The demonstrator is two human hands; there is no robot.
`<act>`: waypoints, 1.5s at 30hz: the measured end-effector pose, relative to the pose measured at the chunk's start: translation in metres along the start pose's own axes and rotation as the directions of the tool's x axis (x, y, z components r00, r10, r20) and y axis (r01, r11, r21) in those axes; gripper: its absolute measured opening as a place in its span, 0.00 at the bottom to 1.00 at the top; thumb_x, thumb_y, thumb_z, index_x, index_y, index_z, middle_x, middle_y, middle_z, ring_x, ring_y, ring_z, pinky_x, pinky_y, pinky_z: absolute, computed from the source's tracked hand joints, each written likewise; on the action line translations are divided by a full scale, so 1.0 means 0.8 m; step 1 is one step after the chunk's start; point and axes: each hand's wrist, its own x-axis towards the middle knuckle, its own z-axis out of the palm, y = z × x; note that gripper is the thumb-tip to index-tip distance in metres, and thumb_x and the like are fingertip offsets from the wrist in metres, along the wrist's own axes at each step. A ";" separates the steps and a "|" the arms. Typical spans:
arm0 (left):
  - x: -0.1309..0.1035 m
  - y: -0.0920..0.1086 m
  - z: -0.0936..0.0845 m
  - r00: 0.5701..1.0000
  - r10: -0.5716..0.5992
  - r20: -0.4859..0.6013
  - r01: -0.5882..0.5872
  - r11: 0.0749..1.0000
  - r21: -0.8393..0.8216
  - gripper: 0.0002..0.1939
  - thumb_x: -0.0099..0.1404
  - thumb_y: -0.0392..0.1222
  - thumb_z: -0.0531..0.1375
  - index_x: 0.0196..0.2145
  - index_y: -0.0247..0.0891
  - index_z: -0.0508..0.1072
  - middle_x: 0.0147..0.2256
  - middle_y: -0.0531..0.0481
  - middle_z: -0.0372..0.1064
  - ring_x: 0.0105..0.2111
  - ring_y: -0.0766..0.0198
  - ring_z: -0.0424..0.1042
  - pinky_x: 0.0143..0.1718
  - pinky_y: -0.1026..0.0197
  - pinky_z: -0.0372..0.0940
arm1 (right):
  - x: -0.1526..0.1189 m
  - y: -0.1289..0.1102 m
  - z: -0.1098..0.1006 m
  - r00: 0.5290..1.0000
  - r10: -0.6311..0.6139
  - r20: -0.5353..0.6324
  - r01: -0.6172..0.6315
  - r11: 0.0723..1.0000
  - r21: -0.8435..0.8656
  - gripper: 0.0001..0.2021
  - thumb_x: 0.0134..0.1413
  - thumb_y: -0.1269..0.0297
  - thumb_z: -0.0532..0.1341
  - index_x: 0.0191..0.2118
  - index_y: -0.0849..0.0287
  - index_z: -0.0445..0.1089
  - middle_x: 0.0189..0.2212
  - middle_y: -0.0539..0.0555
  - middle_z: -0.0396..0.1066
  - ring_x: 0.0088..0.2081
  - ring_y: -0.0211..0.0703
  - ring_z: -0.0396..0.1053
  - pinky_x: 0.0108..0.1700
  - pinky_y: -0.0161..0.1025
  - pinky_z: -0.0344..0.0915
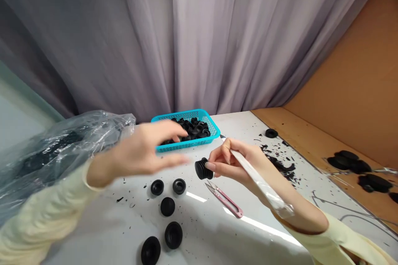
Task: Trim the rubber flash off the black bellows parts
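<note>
My right hand point(236, 159) pinches a black ribbed rubber plug point(202, 169) between thumb and fingers. The same hand also holds a long white-handled tool point(258, 180), its handle wrapped in clear plastic and lying back along the wrist. Its kind is hard to make out; a small dark tip shows beyond the fingers. My left hand point(149, 147) is blurred, with thumb and fingers apart and nothing visible between them. It hovers left of the plug, in front of a blue basket point(186, 145) of black rubber pieces. Below the plug lie pink-handled thread snips point(228, 205).
Several round black rubber pieces point(168, 206) lie on the white table point(199, 240). Black shavings point(281, 165) are scattered at right, near a black ring point(271, 133). A clear plastic bag point(77, 132) stands at left. More black discs point(348, 161) rest on the brown surface.
</note>
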 end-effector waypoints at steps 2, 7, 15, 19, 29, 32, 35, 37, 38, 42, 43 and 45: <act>-0.016 0.001 0.025 1.000 -0.005 0.010 0.005 1.000 -0.013 0.13 0.62 0.46 0.61 0.43 0.38 0.73 0.35 0.48 0.74 0.34 0.61 0.74 0.33 0.60 0.72 | 0.004 0.006 -0.001 0.999 0.032 -0.003 -0.032 0.999 -0.006 0.19 0.48 0.66 0.66 0.23 0.56 0.52 0.25 0.48 0.69 0.27 0.39 0.65 0.30 0.36 0.60; -0.066 0.000 0.091 0.993 0.008 0.115 0.004 0.995 -0.101 0.10 0.62 0.42 0.61 0.41 0.37 0.73 0.30 0.50 0.75 0.30 0.63 0.74 0.31 0.63 0.73 | 0.014 0.020 -0.003 0.994 0.111 0.025 -0.112 0.992 0.060 0.21 0.46 0.64 0.69 0.22 0.57 0.52 0.25 0.48 0.70 0.27 0.38 0.66 0.30 0.36 0.60; -0.093 -0.025 0.110 0.995 0.097 0.022 -0.090 0.975 -0.205 0.09 0.62 0.36 0.61 0.41 0.35 0.70 0.26 0.51 0.72 0.22 0.68 0.71 0.25 0.69 0.70 | 0.024 0.042 -0.006 0.962 0.195 0.192 -0.247 0.921 0.301 0.20 0.46 0.70 0.68 0.22 0.58 0.52 0.25 0.48 0.70 0.26 0.38 0.66 0.32 0.37 0.60; -0.094 -0.023 0.111 0.995 0.093 -0.017 -0.095 0.979 -0.182 0.06 0.61 0.35 0.60 0.37 0.34 0.70 0.23 0.53 0.69 0.20 0.70 0.68 0.22 0.70 0.68 | 0.026 0.041 -0.004 0.939 0.275 0.205 -0.333 0.874 0.354 0.20 0.44 0.72 0.68 0.20 0.58 0.52 0.24 0.48 0.69 0.25 0.37 0.65 0.31 0.35 0.59; -0.089 -0.018 0.106 0.993 0.115 0.015 -0.111 0.978 -0.175 0.02 0.61 0.32 0.59 0.34 0.34 0.69 0.20 0.54 0.68 0.17 0.72 0.66 0.17 0.71 0.65 | 0.022 0.035 0.000 0.890 0.387 0.242 -0.455 0.793 0.406 0.20 0.44 0.71 0.68 0.19 0.58 0.53 0.22 0.46 0.65 0.24 0.34 0.60 0.26 0.31 0.57; -0.089 -0.018 0.107 0.994 0.105 0.017 -0.100 0.976 -0.194 0.02 0.61 0.31 0.58 0.33 0.34 0.69 0.20 0.54 0.68 0.16 0.72 0.66 0.17 0.72 0.64 | 0.022 0.037 -0.001 0.871 0.419 0.256 -0.490 0.762 0.423 0.18 0.44 0.71 0.68 0.21 0.58 0.54 0.23 0.46 0.65 0.24 0.33 0.60 0.25 0.31 0.57; -0.090 -0.019 0.108 0.996 0.093 0.000 -0.091 0.974 -0.205 0.01 0.61 0.31 0.58 0.33 0.34 0.69 0.19 0.55 0.67 0.15 0.72 0.65 0.16 0.72 0.64 | 0.022 0.040 -0.001 0.857 0.437 0.272 -0.515 0.727 0.454 0.18 0.43 0.73 0.68 0.21 0.59 0.55 0.24 0.46 0.65 0.25 0.32 0.62 0.29 0.29 0.59; -0.091 -0.019 0.109 0.996 0.085 -0.010 -0.085 0.975 -0.208 0.01 0.61 0.31 0.59 0.32 0.33 0.69 0.19 0.55 0.67 0.15 0.72 0.64 0.16 0.71 0.64 | 0.021 0.042 0.000 0.859 0.435 0.270 -0.512 0.719 0.470 0.17 0.43 0.74 0.68 0.21 0.59 0.56 0.24 0.46 0.65 0.26 0.32 0.63 0.30 0.29 0.60; -0.092 -0.019 0.109 0.997 0.074 -0.009 -0.074 0.975 -0.208 0.01 0.61 0.31 0.59 0.32 0.33 0.69 0.19 0.54 0.67 0.15 0.72 0.64 0.16 0.71 0.63 | 0.021 0.042 0.000 0.862 0.434 0.263 -0.507 0.720 0.473 0.17 0.44 0.73 0.68 0.22 0.59 0.56 0.24 0.46 0.65 0.26 0.32 0.63 0.30 0.29 0.60; -0.094 -0.016 0.109 0.999 0.031 -0.009 -0.032 0.976 -0.214 0.03 0.61 0.31 0.58 0.30 0.35 0.68 0.19 0.54 0.67 0.15 0.73 0.63 0.14 0.72 0.61 | 0.020 0.040 0.002 0.855 0.460 0.240 -0.518 0.725 0.454 0.17 0.43 0.72 0.69 0.21 0.59 0.57 0.23 0.45 0.63 0.26 0.32 0.64 0.30 0.30 0.60; -0.094 -0.015 0.109 0.999 0.034 -0.020 -0.037 0.977 -0.208 0.03 0.61 0.31 0.57 0.30 0.35 0.68 0.19 0.55 0.67 0.14 0.74 0.63 0.13 0.73 0.61 | 0.020 0.039 0.003 0.849 0.473 0.236 -0.526 0.722 0.450 0.17 0.42 0.71 0.70 0.21 0.59 0.57 0.23 0.45 0.62 0.26 0.33 0.65 0.30 0.30 0.60; -0.093 -0.014 0.109 0.998 0.048 -0.047 -0.056 0.981 -0.186 0.03 0.61 0.31 0.58 0.29 0.35 0.68 0.18 0.56 0.66 0.14 0.74 0.62 0.13 0.73 0.61 | 0.020 0.038 0.004 0.841 0.492 0.227 -0.538 0.714 0.448 0.18 0.41 0.70 0.70 0.20 0.59 0.57 0.22 0.44 0.61 0.25 0.32 0.65 0.30 0.30 0.60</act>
